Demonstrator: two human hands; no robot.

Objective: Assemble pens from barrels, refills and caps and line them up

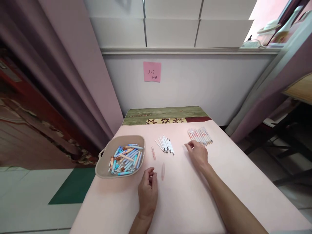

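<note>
My left hand (148,191) rests on the pink cloth with its fingers loosely curled and nothing visible in them. Just right of it lies a clear pinkish pen barrel (163,171). A short patterned pen part (153,153) lies above that hand. My right hand (197,153) hovers or rests by the row of clear pens (200,136), thumb and forefinger close together; whatever they hold, if anything, is too small to make out. Between the hands, farther back, white refills (165,145) with dark tips lie in a loose pile.
A beige basket (99,170) full of blue, orange and brown pen parts stands at the table's left. The pink cloth (185,201) covers most of the table, whose green patterned far end (168,112) meets the wall. A pink note (152,71) is on the wall.
</note>
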